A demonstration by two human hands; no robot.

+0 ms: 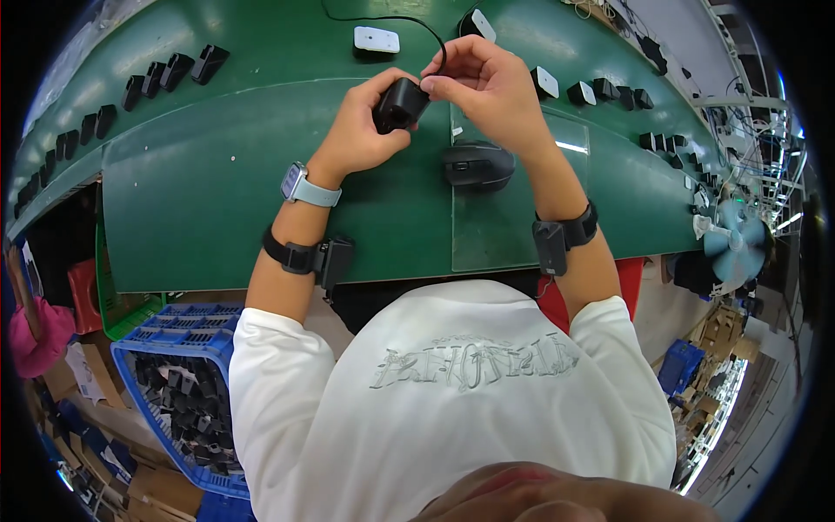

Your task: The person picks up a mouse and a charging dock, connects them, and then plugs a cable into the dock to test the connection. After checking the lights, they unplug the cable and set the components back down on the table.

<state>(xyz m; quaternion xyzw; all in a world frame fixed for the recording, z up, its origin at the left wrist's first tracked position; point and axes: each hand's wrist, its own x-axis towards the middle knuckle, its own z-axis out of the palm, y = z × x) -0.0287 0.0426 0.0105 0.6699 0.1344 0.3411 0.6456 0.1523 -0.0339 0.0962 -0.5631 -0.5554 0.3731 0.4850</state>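
My left hand is wrapped round a small black plastic device with a glossy front, held above the green table. At the device's far right end, my right hand pinches a thin black cable between thumb and fingers. That cable curves away to the far edge of the table. Whether its plug sits inside the device is hidden by my fingers. Just below my right hand a black computer mouse rests on a clear sheet.
White-topped black devices stand beyond my hands and to the right. Several black devices line the far left. A blue crate full of black parts is at lower left. A fan stands at the right, and a person in pink is at far left.
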